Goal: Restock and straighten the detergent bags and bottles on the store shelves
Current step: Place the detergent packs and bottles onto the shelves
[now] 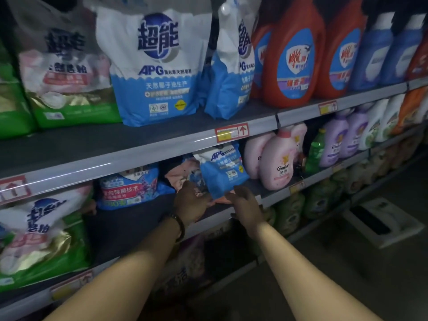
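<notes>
You are reaching with both arms to the middle shelf [129,218], where a small blue-and-white detergent bag [223,172] is standing just left of a pink bottle [278,167] reading "Comfort 金纺". The small bag is showing "APG" near its top. Its long axis is running roughly up and down, its printed face is turning toward you, and its lines of print are sloping up to the right. Its top is sitting just under the edge of the upper shelf [162,144].

Your left hand [190,201] is reaching to the bag's lower left edge, beside a crumpled pink bag [181,176]. Its fingers are hiding behind the back of the hand, so I cannot tell whether it is gripping. Your right hand [243,200] is sitting at the bag's lower right corner with fingers bent. In the dim blur I cannot tell whether they are pinching it.

Above, a large bag [157,70] is reading "超能", "APG" and "天然椰子油生产". To the left on the middle shelf, a blue bag [128,189] is showing "复合除菌技术". A price tag [231,132] is bearing a red arrow pointing up.
</notes>
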A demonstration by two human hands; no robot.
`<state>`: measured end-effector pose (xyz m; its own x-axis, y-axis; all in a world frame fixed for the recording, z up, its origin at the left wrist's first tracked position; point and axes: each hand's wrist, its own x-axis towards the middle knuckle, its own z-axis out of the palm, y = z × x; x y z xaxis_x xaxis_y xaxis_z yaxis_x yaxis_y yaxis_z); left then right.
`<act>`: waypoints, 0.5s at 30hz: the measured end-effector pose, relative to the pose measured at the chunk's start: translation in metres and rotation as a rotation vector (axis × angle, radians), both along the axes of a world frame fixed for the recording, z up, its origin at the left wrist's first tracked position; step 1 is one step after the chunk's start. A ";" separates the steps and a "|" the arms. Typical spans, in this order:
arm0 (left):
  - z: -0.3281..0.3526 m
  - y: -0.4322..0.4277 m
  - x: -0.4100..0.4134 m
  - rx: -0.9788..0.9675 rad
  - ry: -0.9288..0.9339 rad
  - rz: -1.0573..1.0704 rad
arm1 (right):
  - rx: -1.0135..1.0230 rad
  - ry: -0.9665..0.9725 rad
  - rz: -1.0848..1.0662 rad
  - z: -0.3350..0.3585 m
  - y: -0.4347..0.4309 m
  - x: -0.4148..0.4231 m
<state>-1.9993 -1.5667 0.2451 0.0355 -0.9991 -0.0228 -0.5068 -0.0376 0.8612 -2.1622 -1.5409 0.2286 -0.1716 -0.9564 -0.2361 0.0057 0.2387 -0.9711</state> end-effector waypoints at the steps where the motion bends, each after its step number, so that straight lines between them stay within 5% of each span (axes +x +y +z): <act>1: -0.004 -0.012 -0.004 -0.010 0.021 0.018 | -0.001 -0.001 0.010 -0.005 -0.010 -0.001; 5: -0.021 -0.057 -0.022 -0.069 0.014 0.056 | -0.030 0.032 0.072 -0.034 -0.051 -0.006; 15: -0.065 -0.102 -0.075 0.100 0.368 0.221 | -0.044 -0.074 0.105 -0.070 -0.078 -0.006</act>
<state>-2.0742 -1.6683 0.1799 0.2192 -0.9607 -0.1705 -0.1372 -0.2033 0.9695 -2.1683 -1.6190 0.1583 -0.0539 -0.9779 -0.2018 0.0554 0.1988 -0.9785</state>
